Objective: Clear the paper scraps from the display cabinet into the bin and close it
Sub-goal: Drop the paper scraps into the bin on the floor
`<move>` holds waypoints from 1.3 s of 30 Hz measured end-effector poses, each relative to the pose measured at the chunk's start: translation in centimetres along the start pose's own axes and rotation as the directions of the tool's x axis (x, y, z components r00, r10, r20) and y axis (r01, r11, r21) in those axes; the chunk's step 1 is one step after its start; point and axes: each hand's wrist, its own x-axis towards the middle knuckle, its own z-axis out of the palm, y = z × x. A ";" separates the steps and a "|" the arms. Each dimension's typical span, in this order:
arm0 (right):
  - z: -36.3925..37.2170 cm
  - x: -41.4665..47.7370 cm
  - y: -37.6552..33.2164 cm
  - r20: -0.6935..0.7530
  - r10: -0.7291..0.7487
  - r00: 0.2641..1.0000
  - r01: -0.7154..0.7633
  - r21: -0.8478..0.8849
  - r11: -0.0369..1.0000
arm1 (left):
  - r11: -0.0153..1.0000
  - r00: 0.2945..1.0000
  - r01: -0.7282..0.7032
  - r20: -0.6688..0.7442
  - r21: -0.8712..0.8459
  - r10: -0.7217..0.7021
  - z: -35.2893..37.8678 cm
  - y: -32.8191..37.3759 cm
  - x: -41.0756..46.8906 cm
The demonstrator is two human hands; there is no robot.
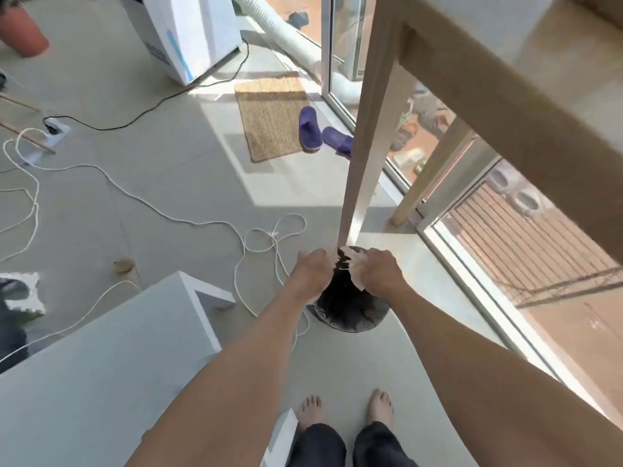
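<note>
both hands (347,273) hold paper scraps (357,264) over the bin (347,315)

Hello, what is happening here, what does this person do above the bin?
A barefoot person leans over a black-lined bin on the floor, next to a wooden table leg. Both hands are over its opening: the right hand and the left hand hold paper scraps between them. The scraps are not yet dropped in. No display cabinet can be clearly made out here.
</note>
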 end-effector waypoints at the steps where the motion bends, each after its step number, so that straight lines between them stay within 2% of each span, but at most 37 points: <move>1: 0.8 0.8 0.6 0.016 0.032 0.999 -0.032 0.000 0.999 | 1.000 0.999 0.029 0.014 0.003 -0.029 1.1 -0.6 0.9; 5: 3.2 3.8 3.1 0.067 0.139 0.988 -0.137 -0.028 0.990 | 0.995 0.995 0.089 0.037 0.045 -0.091 5.3 -3.1 4.7; 10: 6.1 8.3 6.5 0.102 0.144 0.984 -0.138 -0.064 0.988 | 0.991 0.987 0.116 0.104 0.064 -0.122 8.7 -5.2 8.1; 17: 7.6 10.6 8.5 0.118 0.092 0.989 -0.091 -0.014 0.996 | 0.992 0.988 0.090 0.137 -0.092 -0.076 11.0 -5.3 10.3; 20: 7.8 10.8 9.0 0.167 0.077 0.983 -0.075 -0.021 0.997 | 0.998 0.968 0.050 0.247 -0.040 -0.039 11.9 -5.9 11.7; 22: 7.5 10.5 8.9 0.196 0.063 0.979 -0.062 -0.011 0.998 | 0.997 0.944 0.072 0.322 -0.001 -0.068 12.1 -6.1 12.1; 27: 5.7 8.9 8.0 0.190 0.008 0.982 0.000 -0.045 0.999 | 0.991 0.976 0.087 0.207 -0.103 -0.065 9.6 -4.4 9.1; 30: 3.8 6.6 7.1 0.178 0.007 0.984 0.009 -0.088 0.996 | 0.998 0.991 0.003 0.134 0.055 -0.010 8.0 -3.2 7.0; 33: 1.3 3.4 5.5 0.167 0.009 0.986 0.012 -0.126 0.992 | 0.989 0.996 -0.067 0.064 0.133 0.058 5.5 -1.0 4.0; 39: -7.0 -6.0 -0.9 0.091 -0.092 0.992 0.114 -0.271 0.956 | 0.899 0.960 -0.252 -0.022 0.358 0.278 -3.4 7.0 -5.1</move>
